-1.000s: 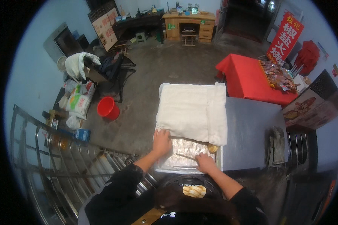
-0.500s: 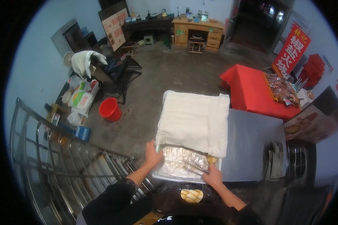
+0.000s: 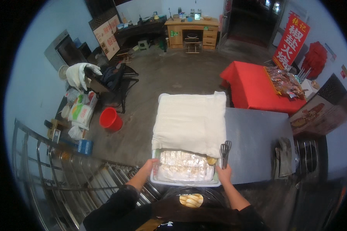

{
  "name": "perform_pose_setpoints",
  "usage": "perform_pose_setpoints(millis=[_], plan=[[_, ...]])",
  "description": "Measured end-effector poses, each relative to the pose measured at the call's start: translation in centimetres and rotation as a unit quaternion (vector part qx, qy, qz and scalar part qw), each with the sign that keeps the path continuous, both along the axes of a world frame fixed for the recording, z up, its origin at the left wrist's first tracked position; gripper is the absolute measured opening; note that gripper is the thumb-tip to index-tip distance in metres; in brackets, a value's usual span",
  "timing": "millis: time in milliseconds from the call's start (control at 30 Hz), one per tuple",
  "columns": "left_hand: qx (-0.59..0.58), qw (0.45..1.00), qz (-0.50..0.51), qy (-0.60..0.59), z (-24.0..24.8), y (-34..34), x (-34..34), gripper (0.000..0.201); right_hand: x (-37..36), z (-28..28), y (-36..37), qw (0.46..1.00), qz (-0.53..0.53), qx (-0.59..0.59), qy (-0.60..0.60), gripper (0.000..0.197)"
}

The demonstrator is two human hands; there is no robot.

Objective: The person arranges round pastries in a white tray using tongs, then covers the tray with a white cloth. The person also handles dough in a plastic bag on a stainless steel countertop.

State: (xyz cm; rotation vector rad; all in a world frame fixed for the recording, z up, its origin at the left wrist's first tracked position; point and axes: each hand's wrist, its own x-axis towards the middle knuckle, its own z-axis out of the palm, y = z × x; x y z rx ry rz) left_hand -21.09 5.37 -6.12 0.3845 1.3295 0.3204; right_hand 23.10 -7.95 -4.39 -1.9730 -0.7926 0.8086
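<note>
A white plastic tray [image 3: 181,184] stands in front of me, its inside lined with a clear, crinkled plastic sheet [image 3: 185,167]. A thick cream-coloured cloth [image 3: 191,123] covers its far part. One golden baked piece [image 3: 211,160] peeks out at the cloth's right corner. My left hand [image 3: 146,168] is closed on the tray's left rim. Black slotted tongs [image 3: 224,151] point upward from my right hand [image 3: 224,174], which is closed around them beside the tray's right rim. Whether that hand also grips the rim is hard to tell.
A grey tabletop [image 3: 254,142] extends right, with dark gloves or cloths [image 3: 283,158] at its end. Beyond it stands a red-draped table [image 3: 250,86] bearing packages. Metal racks [image 3: 73,181] crowd my left. A red bucket [image 3: 111,119] and folding chair [image 3: 119,82] stand farther off.
The tongs have swung from lying over the plastic sheet to upright at the tray's right side. My right hand has moved up to the right rim. The whole view has shifted slightly.
</note>
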Motion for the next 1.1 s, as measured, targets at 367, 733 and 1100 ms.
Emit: perform_pose_setpoints(millis=[367, 733, 1100], plan=[[0.027, 0.999, 0.006, -0.034, -1.5, 1.4, -0.4, 0.042, 0.6, -0.6, 2.0, 1.000, 0.003, -0.004, -0.010, 0.038], [0.021, 0.999, 0.047, -0.011, -0.8, 0.8, 0.6, 0.040, -0.5, 2.1, 1.2, 0.994, -0.032, 0.018, -0.106, 0.043], [0.027, 0.997, 0.031, -0.069, -2.2, 1.0, -0.9, 0.042, -8.4, 5.9, 0.0, 0.914, 0.296, -0.170, -0.220, 0.041]])
